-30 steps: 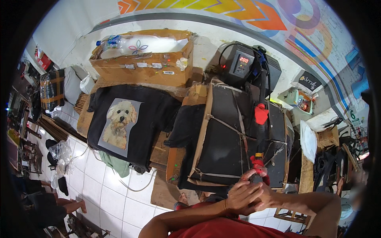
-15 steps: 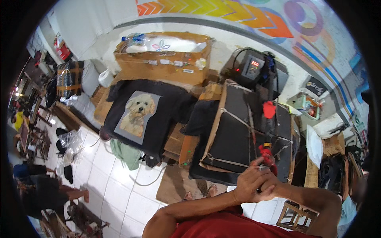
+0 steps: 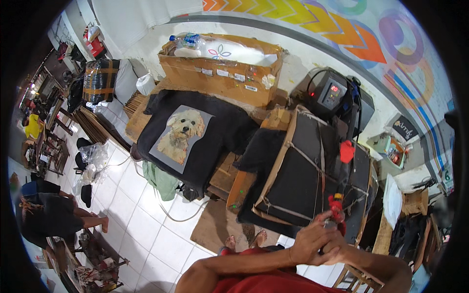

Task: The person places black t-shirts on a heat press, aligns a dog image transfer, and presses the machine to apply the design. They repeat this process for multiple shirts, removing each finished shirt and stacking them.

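Observation:
My left hand (image 3: 309, 244) and my right hand (image 3: 334, 250) are closed together at the near end of a heat press handle (image 3: 336, 209), wrapped in red at its tip. The fingers overlap, so the very end of the lever is hidden. Beyond them lies the press's dark, flat upper plate (image 3: 298, 171), tied round with cord and edged with cardboard. Dark fabric (image 3: 264, 151) sticks out from beneath its left side. Left of the press, a black T-shirt (image 3: 222, 124) lies spread out, bearing a grey panel with a print of a pale curly dog (image 3: 181, 134).
A control box (image 3: 330, 90) with lit red digits stands behind the press. At the wall is a long cardboard box (image 3: 220, 75) holding white material and a plastic bottle. A small green basket (image 3: 393, 151) sits at right. Another person (image 3: 53, 215) is at far left; a cable crosses the tiled floor.
The view has turned, so the press, shirt and boxes appear farther right. Both hands stay clasped at the handle, which looks slightly lower in the picture.

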A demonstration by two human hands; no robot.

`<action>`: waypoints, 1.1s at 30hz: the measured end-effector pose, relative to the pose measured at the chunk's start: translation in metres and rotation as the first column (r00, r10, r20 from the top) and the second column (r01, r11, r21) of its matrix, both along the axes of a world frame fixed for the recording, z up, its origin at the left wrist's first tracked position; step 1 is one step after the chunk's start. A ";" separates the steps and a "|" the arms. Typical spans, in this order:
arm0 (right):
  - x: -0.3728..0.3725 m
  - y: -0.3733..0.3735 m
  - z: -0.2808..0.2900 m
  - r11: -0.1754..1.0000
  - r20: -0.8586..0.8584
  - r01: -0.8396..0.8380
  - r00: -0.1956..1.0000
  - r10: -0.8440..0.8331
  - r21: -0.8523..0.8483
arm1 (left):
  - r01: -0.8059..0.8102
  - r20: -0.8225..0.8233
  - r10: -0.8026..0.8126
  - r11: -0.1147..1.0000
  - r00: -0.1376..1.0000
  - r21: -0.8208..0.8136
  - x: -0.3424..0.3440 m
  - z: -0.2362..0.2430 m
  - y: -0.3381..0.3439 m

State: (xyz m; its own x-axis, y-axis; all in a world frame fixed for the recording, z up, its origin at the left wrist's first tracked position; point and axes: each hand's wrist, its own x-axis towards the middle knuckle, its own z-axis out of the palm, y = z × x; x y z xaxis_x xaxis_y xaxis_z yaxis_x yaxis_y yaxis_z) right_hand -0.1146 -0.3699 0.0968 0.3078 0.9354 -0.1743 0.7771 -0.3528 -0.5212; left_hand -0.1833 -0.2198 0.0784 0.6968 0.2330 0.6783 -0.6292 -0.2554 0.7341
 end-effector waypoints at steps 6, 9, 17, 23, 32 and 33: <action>-0.003 -0.008 -0.013 1.000 0.016 -0.003 1.000 0.003 -0.016 | 0.033 0.059 -0.035 0.999 0.998 0.032 0.005 -0.019 0.003; -0.005 -0.007 -0.009 0.986 0.040 -0.001 0.999 0.007 -0.165 | 0.012 0.077 -0.018 0.997 0.997 0.073 0.006 -0.019 0.004; -0.005 0.002 0.054 0.998 0.081 0.011 0.997 -0.006 -0.064 | 0.060 0.247 -0.050 0.998 0.968 -0.035 0.012 0.072 -0.010; -0.020 0.007 0.169 0.969 0.216 0.095 0.965 -0.145 0.228 | 0.098 0.387 -0.124 0.991 0.914 0.087 0.019 0.109 0.007; 0.059 0.010 0.336 0.912 0.633 0.272 0.657 -0.409 0.307 | -0.473 0.104 0.525 0.823 0.845 -0.313 -0.016 0.112 0.179; 0.078 0.010 0.359 0.878 0.610 0.344 0.632 -0.479 0.333 | -0.535 0.024 0.571 0.782 0.821 -0.319 -0.025 0.107 0.196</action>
State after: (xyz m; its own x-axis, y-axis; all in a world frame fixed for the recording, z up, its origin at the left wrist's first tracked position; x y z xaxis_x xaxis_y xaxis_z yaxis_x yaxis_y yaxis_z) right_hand -0.0365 -0.3600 0.4557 0.6371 0.6740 0.3739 0.7317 -0.6813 -0.0186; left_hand -0.2079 -0.0233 0.1858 0.3110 0.7490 0.5850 -0.5270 -0.3763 0.7620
